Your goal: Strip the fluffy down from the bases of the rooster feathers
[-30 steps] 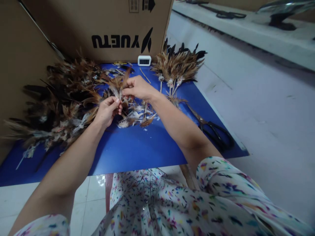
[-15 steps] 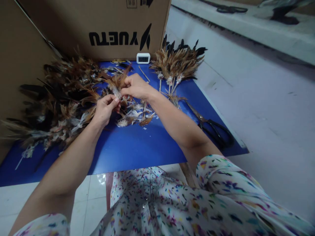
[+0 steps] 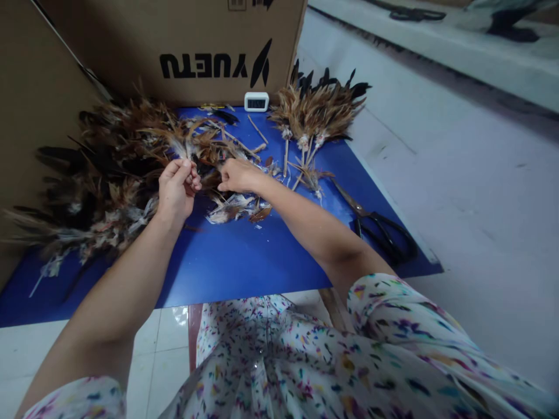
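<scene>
My left hand (image 3: 177,183) pinches a small bunch of brown and whitish feathers (image 3: 186,148) by its lower end, tips pointing up and away. A little to the right, my right hand (image 3: 239,176) is lowered over loose feathers and white scraps (image 3: 236,206) on the blue board. Its fingers are curled together, and whatever lies between them is hidden. A large heap of brown and black feathers (image 3: 126,139) spreads left of my left hand. Beyond my right hand lie thin sticks (image 3: 257,129) and more loose feathers.
Feather bundles on sticks (image 3: 317,113) lie at the back right. Black-handled scissors (image 3: 371,215) rest near the right edge of the blue board (image 3: 227,262). A small white digital clock (image 3: 256,102) stands before a cardboard box (image 3: 209,35), which walls off the back.
My hands were together on the feather bunch. My right hand has come away and moved down to the loose feathers; my left hand has shifted slightly left with the bunch.
</scene>
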Demonstrator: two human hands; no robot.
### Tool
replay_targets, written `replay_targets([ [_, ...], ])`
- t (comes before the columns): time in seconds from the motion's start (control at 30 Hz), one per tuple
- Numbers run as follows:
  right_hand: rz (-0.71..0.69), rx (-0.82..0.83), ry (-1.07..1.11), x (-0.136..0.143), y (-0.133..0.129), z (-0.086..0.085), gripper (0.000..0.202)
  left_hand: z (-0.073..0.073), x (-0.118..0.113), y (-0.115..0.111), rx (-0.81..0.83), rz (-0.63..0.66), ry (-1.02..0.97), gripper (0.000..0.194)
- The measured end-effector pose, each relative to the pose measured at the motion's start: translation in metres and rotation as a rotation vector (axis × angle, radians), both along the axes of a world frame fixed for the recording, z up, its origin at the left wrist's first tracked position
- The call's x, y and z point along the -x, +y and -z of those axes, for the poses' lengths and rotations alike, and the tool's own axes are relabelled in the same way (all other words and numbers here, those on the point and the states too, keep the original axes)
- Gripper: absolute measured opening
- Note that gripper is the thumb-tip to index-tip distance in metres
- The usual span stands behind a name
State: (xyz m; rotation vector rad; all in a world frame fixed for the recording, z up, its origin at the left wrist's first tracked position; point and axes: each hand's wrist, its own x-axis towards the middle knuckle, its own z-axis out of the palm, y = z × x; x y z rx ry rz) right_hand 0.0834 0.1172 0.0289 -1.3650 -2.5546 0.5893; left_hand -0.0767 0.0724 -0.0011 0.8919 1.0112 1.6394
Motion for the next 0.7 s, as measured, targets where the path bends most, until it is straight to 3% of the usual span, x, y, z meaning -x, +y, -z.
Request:
replay_targets([
  [0.13,-0.023,-0.010,0.072,-0.001,0.006,0.003,0.008,0.000,-0.001,-0.001,0.009,0.000,-0.014,0.024],
  [0.4,0.061,0.056,0.293,-0.019,0.016,-0.015,0.011,0.001,0.000,0.000,0.025,-0.012,-0.018,0.024],
  [0.7,-0.164,0.016,0.018,0.003,0.000,0.003,0.014,0.002,0.001,0.000,0.021,-0.025,-0.008,0.023],
])
